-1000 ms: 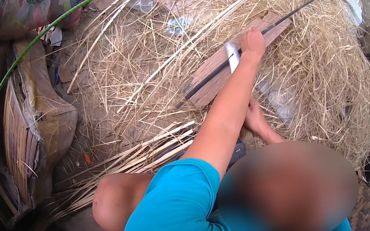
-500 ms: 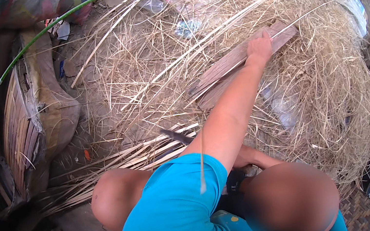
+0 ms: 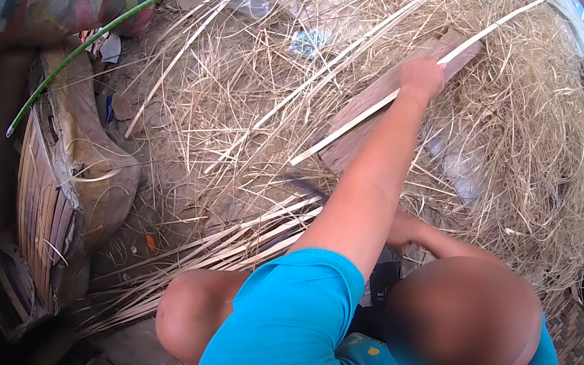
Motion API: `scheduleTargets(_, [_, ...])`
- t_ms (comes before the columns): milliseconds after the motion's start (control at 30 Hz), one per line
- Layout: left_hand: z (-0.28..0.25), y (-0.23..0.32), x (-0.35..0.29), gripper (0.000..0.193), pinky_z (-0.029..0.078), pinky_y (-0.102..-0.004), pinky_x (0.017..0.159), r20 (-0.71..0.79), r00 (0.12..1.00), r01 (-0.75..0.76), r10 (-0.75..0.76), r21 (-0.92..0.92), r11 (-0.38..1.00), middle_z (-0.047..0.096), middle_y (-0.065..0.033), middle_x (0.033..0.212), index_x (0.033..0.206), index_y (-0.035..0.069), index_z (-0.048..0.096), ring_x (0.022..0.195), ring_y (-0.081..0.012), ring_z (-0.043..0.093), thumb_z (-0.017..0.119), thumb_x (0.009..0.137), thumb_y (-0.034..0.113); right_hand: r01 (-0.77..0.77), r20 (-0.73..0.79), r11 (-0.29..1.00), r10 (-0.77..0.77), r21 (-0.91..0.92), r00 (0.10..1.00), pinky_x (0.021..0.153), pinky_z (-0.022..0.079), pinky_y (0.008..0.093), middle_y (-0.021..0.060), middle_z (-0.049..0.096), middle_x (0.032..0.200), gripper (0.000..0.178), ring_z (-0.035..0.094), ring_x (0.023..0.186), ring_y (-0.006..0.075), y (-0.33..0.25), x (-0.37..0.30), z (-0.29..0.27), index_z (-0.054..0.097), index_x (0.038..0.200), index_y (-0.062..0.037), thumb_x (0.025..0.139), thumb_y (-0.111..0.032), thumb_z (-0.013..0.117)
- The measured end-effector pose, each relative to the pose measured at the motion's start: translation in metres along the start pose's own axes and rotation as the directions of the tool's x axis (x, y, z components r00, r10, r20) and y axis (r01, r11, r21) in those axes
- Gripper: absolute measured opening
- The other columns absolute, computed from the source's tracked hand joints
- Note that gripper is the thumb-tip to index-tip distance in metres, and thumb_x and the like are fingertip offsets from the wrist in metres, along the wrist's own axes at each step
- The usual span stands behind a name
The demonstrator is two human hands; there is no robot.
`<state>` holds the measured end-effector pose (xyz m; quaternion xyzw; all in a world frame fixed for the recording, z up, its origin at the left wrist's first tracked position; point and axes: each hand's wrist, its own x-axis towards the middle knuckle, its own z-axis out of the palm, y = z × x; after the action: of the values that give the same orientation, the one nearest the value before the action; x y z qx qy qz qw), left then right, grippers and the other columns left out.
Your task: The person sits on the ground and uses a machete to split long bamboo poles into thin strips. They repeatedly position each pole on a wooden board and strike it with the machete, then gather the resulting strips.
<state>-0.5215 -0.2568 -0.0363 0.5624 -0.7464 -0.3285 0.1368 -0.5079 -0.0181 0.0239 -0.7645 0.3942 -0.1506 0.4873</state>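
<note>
Left grip seemingly pins a pale strip against the board's upper edge, shavings crowding all round

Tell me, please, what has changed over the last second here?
The left hand stays on the wooden plank; the pale blade-like piece beside it is gone, and a pale strip now lies along the plank under it. The right hand has drawn back slightly. The straw heap and bundle of strips are unchanged.

Dirt ground, straw heap, daylight
</note>
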Motion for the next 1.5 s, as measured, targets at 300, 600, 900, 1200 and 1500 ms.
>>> scheduleTargets(300, [0.021, -0.009, 0.006, 0.045, 0.055, -0.0465, 0.085, -0.056, 0.996, 0.073, -0.075, -0.035, 0.997, 0.075, -0.0161, 0.102, 0.111, 0.005, 0.067, 0.098, -0.0322, 0.072, 0.049, 0.103, 0.045, -0.420, 0.424, 0.902, 0.343, 0.102, 0.838, 0.084, 0.058, 0.0397, 0.0228, 0.071, 0.114, 0.047, 0.071, 0.102, 0.0292, -0.027, -0.001, -0.001, 0.057, 0.131, 0.0046, 0.091, -0.019, 0.066])
scheduleTargets(600, [0.029, -0.016, -0.004, 0.044, 0.054, -0.0479, 0.085, -0.095, 0.992, 0.083, -0.084, -0.020, 0.996, 0.075, -0.0157, 0.098, 0.112, 0.004, 0.066, 0.097, -0.0328, 0.072, 0.050, 0.103, 0.044, -0.313, -0.104, 0.948, 0.318, 0.064, 0.942, 0.080, 0.057, 0.0350, 0.0220, 0.071, 0.111, 0.036, 0.070, 0.101, 0.0265, 0.023, 0.004, -0.014, 0.063, 0.122, 0.0060, 0.097, -0.019, 0.058])
scheduleTargets(900, [0.022, -0.010, 0.003, 0.044, 0.055, -0.0461, 0.085, -0.085, 0.994, 0.061, -0.065, -0.045, 0.997, 0.075, -0.0161, 0.101, 0.117, 0.004, 0.064, 0.096, -0.0345, 0.072, 0.048, 0.104, 0.043, -0.378, 0.150, 0.772, 0.353, 0.510, 0.924, 0.106, 0.046, 0.0454, 0.0210, 0.058, 0.139, 0.058, 0.055, 0.129, 0.0306, 0.018, -0.016, 0.025, 0.054, 0.140, 0.0011, 0.092, -0.026, 0.072])
scheduleTargets(1200, [0.012, -0.006, -0.010, 0.045, 0.056, -0.0450, 0.087, -0.088, 0.996, -0.008, 0.011, 0.037, 0.999, 0.075, -0.0147, 0.105, 0.116, 0.003, 0.066, 0.101, -0.0311, 0.071, 0.046, 0.105, 0.042, 0.003, 0.259, 0.992, -0.036, 0.127, 0.965, 0.105, 0.046, 0.0464, 0.0214, 0.063, 0.127, 0.053, 0.058, 0.123, 0.0353, -0.028, -0.019, 0.028, 0.051, 0.139, 0.0007, 0.096, -0.026, 0.065])
scheduleTargets(1500, [-0.173, -0.085, -0.097, 0.061, 0.057, -0.0486, 0.083, 0.622, 0.780, -0.474, 0.075, 0.508, 0.719, 0.073, -0.0186, 0.095, 0.090, 0.001, 0.073, 0.090, -0.0365, 0.071, 0.041, 0.106, 0.050, -0.407, -0.579, 0.842, 0.145, -0.354, 0.803, 0.083, 0.055, 0.0497, 0.0265, 0.064, 0.102, 0.059, 0.066, 0.093, 0.0462, 0.078, -0.056, -0.070, 0.042, 0.144, -0.0042, 0.093, -0.024, 0.064])
